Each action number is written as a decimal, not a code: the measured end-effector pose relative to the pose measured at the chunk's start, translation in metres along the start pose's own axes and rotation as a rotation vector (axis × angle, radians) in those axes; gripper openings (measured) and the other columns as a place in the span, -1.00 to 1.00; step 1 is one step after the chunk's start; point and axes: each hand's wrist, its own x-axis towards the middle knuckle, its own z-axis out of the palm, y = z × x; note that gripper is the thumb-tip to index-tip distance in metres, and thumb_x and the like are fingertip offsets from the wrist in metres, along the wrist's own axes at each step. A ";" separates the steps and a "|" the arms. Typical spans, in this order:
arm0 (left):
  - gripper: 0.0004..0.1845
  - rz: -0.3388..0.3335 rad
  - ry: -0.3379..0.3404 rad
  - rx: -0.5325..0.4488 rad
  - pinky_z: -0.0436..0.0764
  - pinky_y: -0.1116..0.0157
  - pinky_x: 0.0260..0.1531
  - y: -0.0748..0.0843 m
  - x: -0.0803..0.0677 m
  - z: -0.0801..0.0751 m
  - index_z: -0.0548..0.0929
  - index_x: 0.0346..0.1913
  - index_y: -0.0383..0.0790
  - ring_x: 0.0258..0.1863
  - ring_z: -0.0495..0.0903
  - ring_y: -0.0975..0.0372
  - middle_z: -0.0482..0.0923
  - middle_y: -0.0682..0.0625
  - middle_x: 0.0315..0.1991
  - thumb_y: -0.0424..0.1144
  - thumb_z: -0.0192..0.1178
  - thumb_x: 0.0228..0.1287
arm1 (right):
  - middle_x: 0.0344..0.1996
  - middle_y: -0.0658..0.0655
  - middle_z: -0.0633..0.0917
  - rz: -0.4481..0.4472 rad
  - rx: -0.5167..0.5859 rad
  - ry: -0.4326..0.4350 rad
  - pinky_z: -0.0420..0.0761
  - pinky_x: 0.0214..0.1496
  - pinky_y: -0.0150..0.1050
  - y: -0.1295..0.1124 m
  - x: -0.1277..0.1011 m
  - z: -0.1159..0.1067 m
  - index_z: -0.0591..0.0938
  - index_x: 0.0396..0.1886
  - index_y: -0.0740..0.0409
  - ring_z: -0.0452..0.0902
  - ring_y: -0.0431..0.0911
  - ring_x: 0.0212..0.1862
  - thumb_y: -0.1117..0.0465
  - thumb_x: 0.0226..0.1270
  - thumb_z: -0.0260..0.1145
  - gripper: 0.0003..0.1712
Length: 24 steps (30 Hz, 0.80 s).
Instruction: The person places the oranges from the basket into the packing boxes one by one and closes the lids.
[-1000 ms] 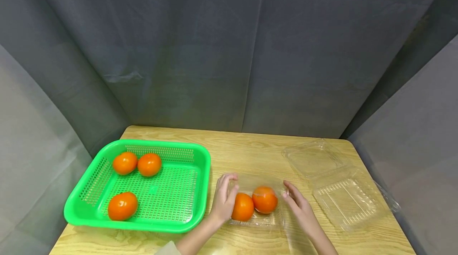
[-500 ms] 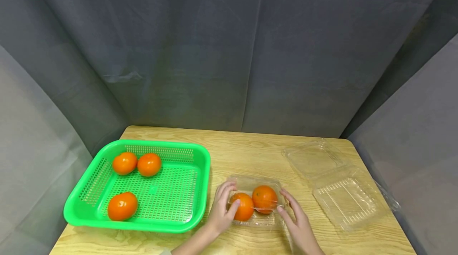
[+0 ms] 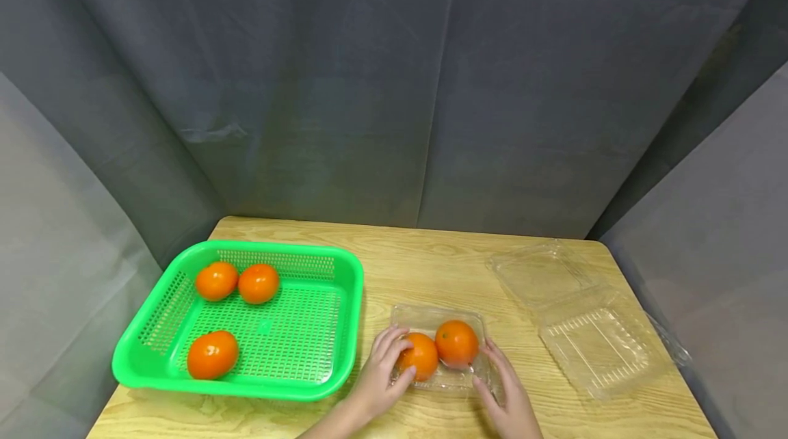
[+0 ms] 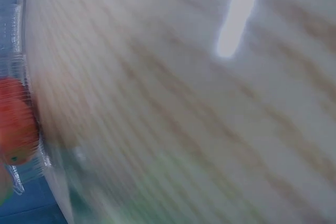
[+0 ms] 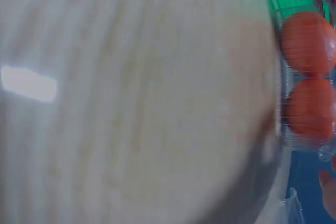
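Note:
A clear plastic clamshell box with two oranges, a left orange and a right orange, lies on the table. My left hand grips its left side, fingertips bent over the edge and thumb near the front. At the right side, my right hand holds the box's edge and front corner between fingers and thumb. The left wrist view catches a blurred orange at its edge. In the right wrist view both fruits show through the plastic, and fingertips of my right hand appear below.
Left of the box stands a green basket with three oranges. An opened clear clamshell lies on the right of the wooden table, with more clear plastic by the right edge. Grey cloth hangs behind.
The box's lid has come down over the oranges. My right hand has moved left and towards the front, closing in on the box. My left thumb has shifted towards the box's front.

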 end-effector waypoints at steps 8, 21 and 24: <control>-0.71 0.022 -0.005 -0.003 0.31 -0.02 0.14 -0.003 -0.006 0.003 0.49 -0.05 -0.21 0.22 0.25 -0.08 0.34 -0.12 0.18 -0.21 0.12 0.17 | 0.30 0.16 0.29 0.048 0.057 0.013 0.02 0.19 -0.61 0.006 -0.010 0.008 0.41 0.16 0.16 0.05 -0.36 0.31 0.34 0.19 0.25 -0.50; -0.44 -0.064 0.047 -0.250 0.01 0.36 0.30 -0.009 -0.014 0.006 0.44 0.07 -0.36 0.26 0.20 -0.10 0.32 -0.16 0.23 -0.65 -0.04 -0.13 | 0.25 0.54 0.17 -0.073 0.369 -0.059 0.07 0.24 -0.60 0.015 -0.011 0.003 0.32 0.15 0.51 0.05 -0.33 0.35 0.62 0.19 -0.08 -0.53; -0.42 -0.096 0.066 -0.257 0.09 0.30 0.28 -0.007 -0.015 0.005 0.44 0.07 -0.36 0.25 0.24 -0.07 0.33 -0.21 0.21 -0.67 -0.02 -0.16 | 0.23 0.55 0.18 -0.087 0.407 -0.044 0.09 0.24 -0.59 0.015 -0.010 0.003 0.32 0.13 0.55 0.06 -0.31 0.35 0.67 0.14 -0.10 -0.51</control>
